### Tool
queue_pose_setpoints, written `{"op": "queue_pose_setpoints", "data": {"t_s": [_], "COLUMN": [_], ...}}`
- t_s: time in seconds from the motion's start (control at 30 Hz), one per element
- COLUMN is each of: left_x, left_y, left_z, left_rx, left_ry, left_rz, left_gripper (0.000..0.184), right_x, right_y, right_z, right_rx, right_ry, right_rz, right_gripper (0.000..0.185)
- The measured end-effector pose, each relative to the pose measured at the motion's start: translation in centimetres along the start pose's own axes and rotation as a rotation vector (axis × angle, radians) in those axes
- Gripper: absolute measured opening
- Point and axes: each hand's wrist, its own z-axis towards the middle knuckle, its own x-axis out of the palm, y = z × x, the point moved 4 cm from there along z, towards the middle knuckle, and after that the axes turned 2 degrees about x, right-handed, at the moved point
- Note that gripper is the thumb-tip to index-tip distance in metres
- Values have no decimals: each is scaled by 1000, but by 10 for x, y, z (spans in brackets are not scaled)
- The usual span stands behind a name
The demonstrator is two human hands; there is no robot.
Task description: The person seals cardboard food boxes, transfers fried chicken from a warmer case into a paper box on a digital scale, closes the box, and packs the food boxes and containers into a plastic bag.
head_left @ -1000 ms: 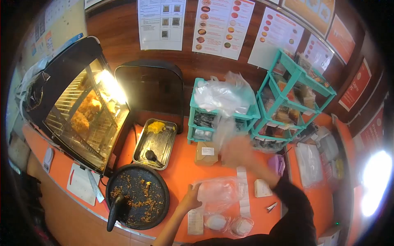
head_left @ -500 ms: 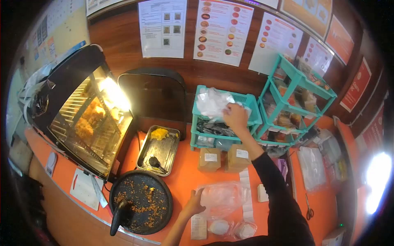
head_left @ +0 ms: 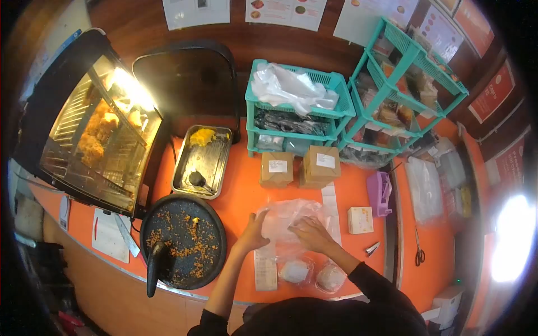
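A clear plastic bag (head_left: 286, 224) lies on the orange counter in front of me. My left hand (head_left: 254, 234) is at its left edge, thumb and fingers apart. Over the bag's right part, my right hand (head_left: 311, 234) has its fingers bent and drawn together on the thin plastic. Nearer to me are two whitish wrapped bundles, one on the left (head_left: 295, 271) and one on the right (head_left: 330, 277), both in clear plastic. A printed paper slip (head_left: 265, 270) lies below my left hand.
Left stand a stone mortar (head_left: 216, 255) with its pestle (head_left: 156, 263), a metal tray (head_left: 204, 162) and a lit food warmer (head_left: 33, 151). Behind the bag are two brown boxes (head_left: 276, 169) and a teal rack (head_left: 343, 109). A purple tape dispenser (head_left: 379, 193) is to the right.
My right hand has come down from the white bags on the teal rack to the clear plastic bag. My left hand stays by the bag's left edge. The view has tilted downward.
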Motion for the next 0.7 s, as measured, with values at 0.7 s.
{"op": "queue_pose_setpoints", "data": {"t_s": [0.7], "left_x": [-4], "left_y": [26], "left_z": [-26], "left_rx": [-108], "left_ry": [-28], "left_rz": [-30], "left_gripper": [83], "right_x": [-85], "right_y": [-7], "right_z": [150], "right_rx": [57], "right_ry": [-19], "right_rz": [110], "right_gripper": [90]}}
